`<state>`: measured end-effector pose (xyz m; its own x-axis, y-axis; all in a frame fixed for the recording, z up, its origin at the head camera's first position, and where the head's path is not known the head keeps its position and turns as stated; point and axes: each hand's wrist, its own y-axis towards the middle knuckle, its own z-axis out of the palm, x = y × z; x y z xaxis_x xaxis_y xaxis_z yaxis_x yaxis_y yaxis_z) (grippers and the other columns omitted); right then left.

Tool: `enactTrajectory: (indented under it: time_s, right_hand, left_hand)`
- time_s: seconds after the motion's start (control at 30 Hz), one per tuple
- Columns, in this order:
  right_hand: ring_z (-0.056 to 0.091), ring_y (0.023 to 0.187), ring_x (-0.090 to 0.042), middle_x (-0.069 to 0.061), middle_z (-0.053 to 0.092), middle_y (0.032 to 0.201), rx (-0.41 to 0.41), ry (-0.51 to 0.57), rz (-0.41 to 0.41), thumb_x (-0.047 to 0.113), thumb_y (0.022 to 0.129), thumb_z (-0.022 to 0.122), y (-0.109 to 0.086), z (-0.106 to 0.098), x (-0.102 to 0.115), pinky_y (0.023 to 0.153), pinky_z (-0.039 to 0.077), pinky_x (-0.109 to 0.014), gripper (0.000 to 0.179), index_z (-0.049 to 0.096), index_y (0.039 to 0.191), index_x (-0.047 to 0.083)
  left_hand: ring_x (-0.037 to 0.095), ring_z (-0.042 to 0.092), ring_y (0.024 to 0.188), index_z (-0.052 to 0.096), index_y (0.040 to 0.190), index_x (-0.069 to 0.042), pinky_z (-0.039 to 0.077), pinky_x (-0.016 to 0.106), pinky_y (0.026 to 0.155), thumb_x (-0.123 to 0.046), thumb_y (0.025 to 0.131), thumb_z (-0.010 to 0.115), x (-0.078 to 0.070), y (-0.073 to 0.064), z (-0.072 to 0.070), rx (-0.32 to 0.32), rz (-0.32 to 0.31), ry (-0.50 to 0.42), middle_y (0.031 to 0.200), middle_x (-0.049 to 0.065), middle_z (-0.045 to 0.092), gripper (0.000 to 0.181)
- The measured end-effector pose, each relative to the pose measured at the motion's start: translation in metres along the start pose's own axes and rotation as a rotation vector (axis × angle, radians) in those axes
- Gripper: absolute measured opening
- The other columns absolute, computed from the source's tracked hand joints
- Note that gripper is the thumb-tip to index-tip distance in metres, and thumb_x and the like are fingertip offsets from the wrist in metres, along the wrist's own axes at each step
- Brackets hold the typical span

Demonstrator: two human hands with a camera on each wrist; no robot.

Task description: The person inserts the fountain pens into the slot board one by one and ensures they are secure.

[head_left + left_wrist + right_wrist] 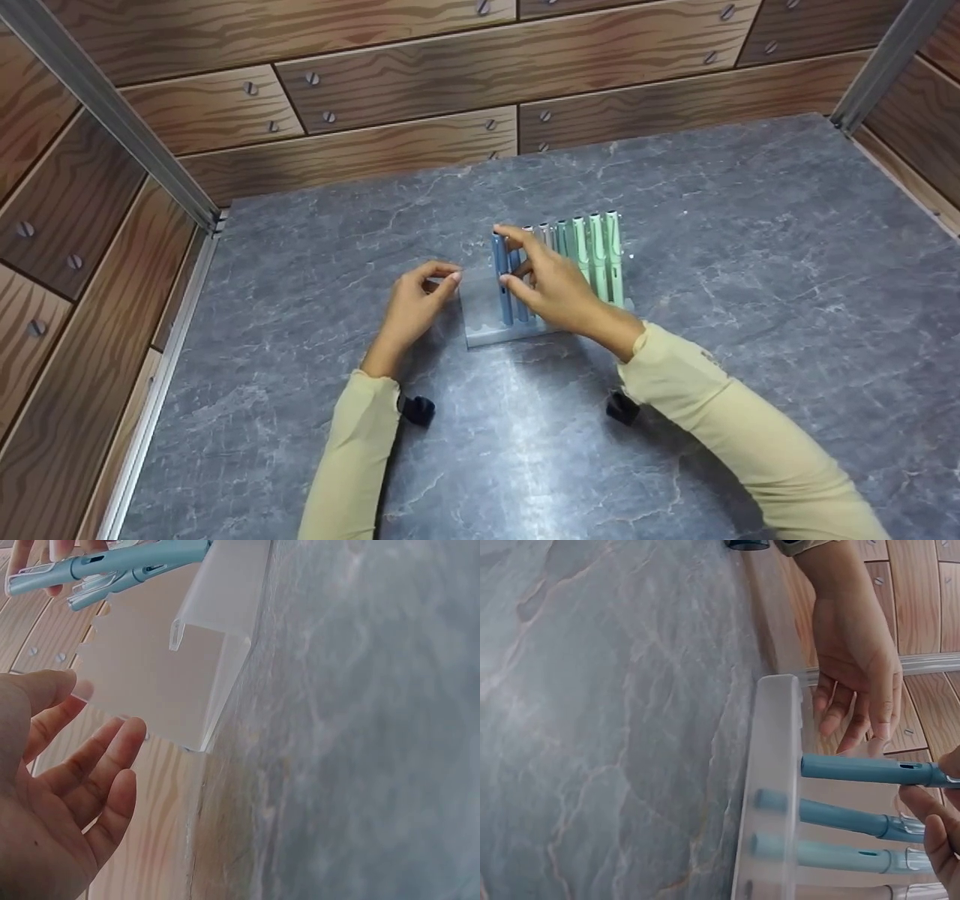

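Note:
A clear plastic pen stand (480, 304) with a front lip holds a row of upright pens. My right hand (559, 289) pinches a blue pen (855, 769) near its upper part, at the left end of the row. In the right wrist view, that pen's lower end shows just above the lip, while its neighbours' ends show through the lip. My left hand (416, 300) pinches the stand's left edge between thumb and index finger; the other fingers spread loosely in the left wrist view. Light green pens (598, 259) stand at the right end. My right hand partly hides the middle pens.
The stand rests on a grey marbled table (300, 412). Wood-patterned walls (412, 82) close off the back and sides, with metal posts (127, 120) at the corners. A black wrist device (418, 411) sits beside each sleeve.

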<state>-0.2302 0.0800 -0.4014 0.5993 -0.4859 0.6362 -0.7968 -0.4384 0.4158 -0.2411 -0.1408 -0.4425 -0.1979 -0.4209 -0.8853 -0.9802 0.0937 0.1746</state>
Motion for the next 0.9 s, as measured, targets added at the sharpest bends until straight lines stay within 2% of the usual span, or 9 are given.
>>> enactTrajectory:
  time_s: [0.2, 0.4, 0.63, 0.9]
  right_hand:
    - [0.069, 0.082, -0.022, -0.015, 0.062, 0.119, -0.024, -0.055, -0.038, 0.011, 0.091, 0.066, -0.002, 0.005, -0.003, 0.069, 0.055, -0.033, 0.060, 0.038, 0.143, 0.012]
    - [0.070, 0.082, -0.022, -0.015, 0.062, 0.120, -0.016, -0.064, -0.025, 0.011, 0.091, 0.066, -0.005, 0.010, -0.006, 0.069, 0.056, -0.034, 0.060, 0.038, 0.144, 0.013]
    - [0.070, 0.081, -0.022, -0.015, 0.062, 0.120, -0.030, -0.041, 0.020, 0.009, 0.089, 0.067, -0.007, 0.013, -0.008, 0.068, 0.056, -0.032, 0.062, 0.038, 0.145, 0.012]
    - [0.070, 0.079, -0.022, -0.017, 0.062, 0.120, -0.059, -0.037, 0.026, 0.008, 0.088, 0.067, -0.009, 0.015, -0.009, 0.065, 0.055, -0.032, 0.062, 0.040, 0.144, 0.011]
  left_hand:
    - [0.028, 0.067, 0.079, 0.072, 0.105, -0.006, 0.048, 0.022, 0.063, -0.022, 0.094, 0.064, 0.001, 0.001, 0.000, -0.004, 0.005, -0.012, 0.107, 0.013, 0.070, 0.021]
    - [0.031, 0.068, 0.080, 0.072, 0.105, -0.006, 0.049, 0.023, 0.063, -0.022, 0.093, 0.064, 0.001, 0.000, 0.001, -0.006, 0.008, -0.021, 0.107, 0.014, 0.070, 0.021]
    - [0.030, 0.068, 0.080, 0.071, 0.106, -0.005, 0.049, 0.023, 0.063, -0.021, 0.094, 0.064, 0.001, 0.002, 0.001, -0.003, 0.010, -0.009, 0.107, 0.014, 0.070, 0.022]
    - [0.027, 0.067, 0.078, 0.071, 0.107, -0.006, 0.047, 0.024, 0.062, -0.023, 0.095, 0.063, 0.001, 0.000, 0.001, 0.001, -0.002, 0.015, 0.108, 0.012, 0.070, 0.022]
